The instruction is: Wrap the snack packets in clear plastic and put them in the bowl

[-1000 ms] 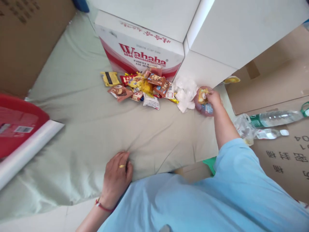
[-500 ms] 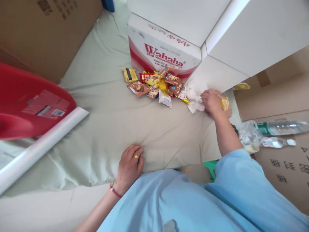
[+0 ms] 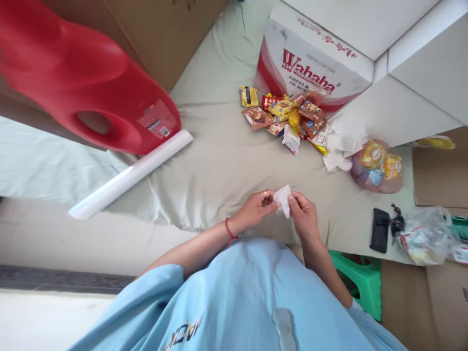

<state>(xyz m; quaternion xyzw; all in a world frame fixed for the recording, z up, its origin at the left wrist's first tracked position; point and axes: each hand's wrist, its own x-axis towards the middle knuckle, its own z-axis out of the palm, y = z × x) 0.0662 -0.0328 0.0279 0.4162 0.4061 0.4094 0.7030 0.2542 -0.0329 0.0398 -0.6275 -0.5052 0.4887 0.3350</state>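
Note:
Just in front of my blue shirt, both hands pinch a small crumpled white plastic bag (image 3: 282, 200). My left hand (image 3: 255, 210) grips its left side between thumb and fingers. The other side is held by my right hand (image 3: 304, 215). More white plastic bags (image 3: 343, 139) lie bunched farther back to the right. Beside them is a heap of wrapped snacks (image 3: 280, 108) in yellow, red and brown packets. A reddish see-through bowl (image 3: 360, 181) holds several small yellow and blue packets.
A Wahaha carton (image 3: 272, 53) stands behind the snacks, against white cabinets. At left are a large red jug (image 3: 124, 87) and a white roll (image 3: 135, 174). A phone (image 3: 379, 230), keys (image 3: 397, 223) and a clear bag (image 3: 427, 239) lie right, above a green stool (image 3: 371, 287).
My right hand has come back from the white bags with one of them. My left hand has lifted off the cloth and joined it. The view has shifted left.

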